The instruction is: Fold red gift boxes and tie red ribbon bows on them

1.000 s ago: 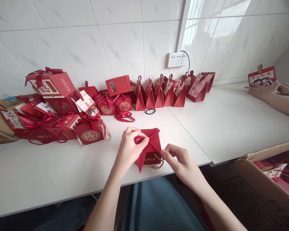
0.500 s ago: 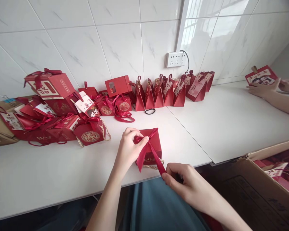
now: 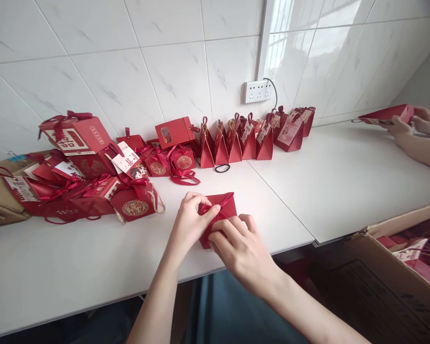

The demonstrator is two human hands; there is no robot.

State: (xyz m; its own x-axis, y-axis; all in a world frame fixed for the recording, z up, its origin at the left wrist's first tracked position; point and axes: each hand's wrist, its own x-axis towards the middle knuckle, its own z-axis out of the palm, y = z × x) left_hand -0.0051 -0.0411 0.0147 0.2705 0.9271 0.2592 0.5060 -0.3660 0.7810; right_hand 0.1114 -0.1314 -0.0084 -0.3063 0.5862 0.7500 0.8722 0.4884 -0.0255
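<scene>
A small red gift box (image 3: 228, 202) stands near the table's front edge, a red ribbon (image 3: 220, 211) tied over its top. With thumb and fingers pinched together, my left hand (image 3: 192, 219) holds the ribbon at the knot on the box's left side. My right hand (image 3: 241, 244) covers the front of the box, its fingers curled in around the ribbon's hanging tails. Those fingers hide the tails and most of the box's front face.
Stacked red gift boxes (image 3: 89, 191) crowd the left. Triangular red boxes (image 3: 249, 141) line the wall below a socket strip (image 3: 258, 91). A black hair tie (image 3: 222, 168) lies before them. At far right another person's hands (image 3: 412, 123) hold a red box. A cardboard carton (image 3: 365, 253) stands lower right.
My right hand has moved up and left, from pulling a ribbon tail out front to the box's front. My left hand keeps its pinch. The other person's box has tipped over flatter.
</scene>
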